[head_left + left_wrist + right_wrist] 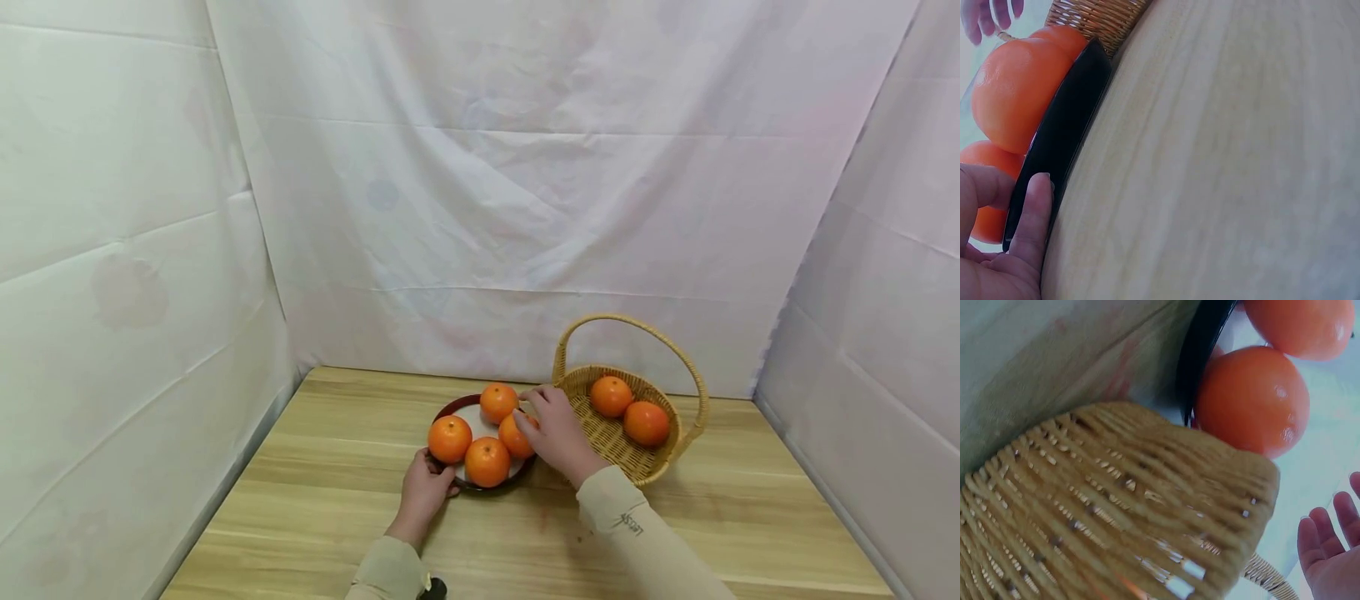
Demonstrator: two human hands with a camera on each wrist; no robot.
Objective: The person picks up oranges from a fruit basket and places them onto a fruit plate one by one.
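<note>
White cloth (495, 192) hangs behind and on both sides of the wood-grain counter (315, 500), closing it in. On the counter's right half stands a wicker basket (602, 433), its tall arched handle (626, 318) rising over the opening. The beige right sleeve (645, 542), dark lettering near its cuff, slants across the front of the counter and covers part of it; the left sleeve (390, 571) enters lower down. Left of the basket and near it sits a round, dark-rimmed dish (471, 415) with a pale floor.

The right hand (553, 425) hangs between dish and basket, hiding some of the basket's left edge; its fingers are loosely spread, gripping nothing, above the dish's right side. The left hand (426, 492) pinches the dish's near-left rim, a finger lying along the outer wall.

Six orange fruits lie in the two containers. The dish holds four: a left fruit (450, 439), a front fruit (487, 462), a back fruit (498, 402) and a right fruit (516, 437), the last partly hidden by the right hand. Two basket fruits (647, 424) lie side by side toward the back right. A small black object (435, 589) shows beside the left cuff.
</note>
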